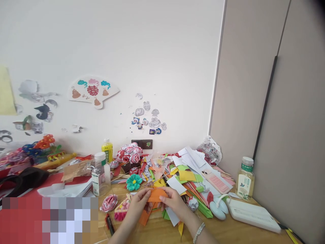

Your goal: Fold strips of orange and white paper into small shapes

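Note:
Between my two hands is a piece of orange paper (154,195), held up a little above the wooden table. My left hand (141,200) pinches its left side, thumb on top. On the right edge, my right hand (174,200) grips it the same way, and a silver bracelet circles that wrist. The fingers beneath the paper are mostly hidden. Below it lies another orange paper strip (145,217). A pink-and-white paper rose (109,203) and a colourful beaded or knitted piece (122,209) sit left of my left hand.
A heap of coloured paper (188,174) spreads behind my hands, with a teal flower (134,182) at its left. Bottles stand at left (99,176) and right (245,178). A white flat device (254,215) lies at right, a red-and-black pen (109,223) at front left.

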Demonstrator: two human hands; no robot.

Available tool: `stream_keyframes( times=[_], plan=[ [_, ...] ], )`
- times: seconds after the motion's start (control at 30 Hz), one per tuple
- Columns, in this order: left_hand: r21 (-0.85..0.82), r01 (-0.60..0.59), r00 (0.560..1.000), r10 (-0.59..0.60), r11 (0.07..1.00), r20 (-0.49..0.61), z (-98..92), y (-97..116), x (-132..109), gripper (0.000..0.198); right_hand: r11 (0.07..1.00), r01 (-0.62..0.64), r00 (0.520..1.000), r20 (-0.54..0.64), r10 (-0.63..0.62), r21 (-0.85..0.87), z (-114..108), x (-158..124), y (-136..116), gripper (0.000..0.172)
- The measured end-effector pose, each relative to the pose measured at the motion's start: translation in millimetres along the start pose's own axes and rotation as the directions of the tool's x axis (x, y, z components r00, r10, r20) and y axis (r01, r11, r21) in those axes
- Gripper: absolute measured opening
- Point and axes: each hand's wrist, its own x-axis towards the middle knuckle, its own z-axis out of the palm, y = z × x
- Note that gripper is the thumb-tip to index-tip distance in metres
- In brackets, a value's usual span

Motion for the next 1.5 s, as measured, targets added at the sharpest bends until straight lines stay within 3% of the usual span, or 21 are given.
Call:
stream_keyframes(
  times=[0.3,0.4,0.57,0.73,1.03,1.17,1.5],
  plan=[
    [-0.023,-0.026,0.994,0.028,0.999,0.104,3.5,8,-7,0.062,0.997,-0.017,0.998,-0.063,0.021,0.075,2,-2,-3,0.039],
    [-0.127,0.039,0.993,-0.024,0.991,0.117,2.7,7,-7,0.062,0.992,-0.017,0.999,-0.049,0.024,0.126,2,-4,-4,0.039],
    [-0.316,0.123,0.986,-0.079,0.941,0.149,2.5,7,-9,0.051,0.986,-0.024,0.999,-0.025,0.029,0.168,4,-4,-3,0.039],
    [-0.352,0.149,0.982,-0.095,0.924,0.165,3.1,8,-10,0.038,0.987,-0.006,0.999,-0.045,0.013,0.159,1,-3,0,0.034],
    [-0.15,0.088,0.995,-0.079,0.985,0.064,3.3,-1,-2,0.04,0.998,-0.008,0.999,-0.032,0.01,0.07,1,-3,4,0.028],
    [-0.048,0.001,0.999,0.001,0.999,0.044,5.0,3,-5,0.034,1.0,-0.003,1.0,-0.016,0.003,0.012,1,-3,4,0.033],
    [0.088,-0.158,0.985,0.151,0.983,0.087,11.1,4,-10,0.03,0.994,-0.003,1.0,0.015,0.005,-0.105,1,0,10,0.037]
  ],
)
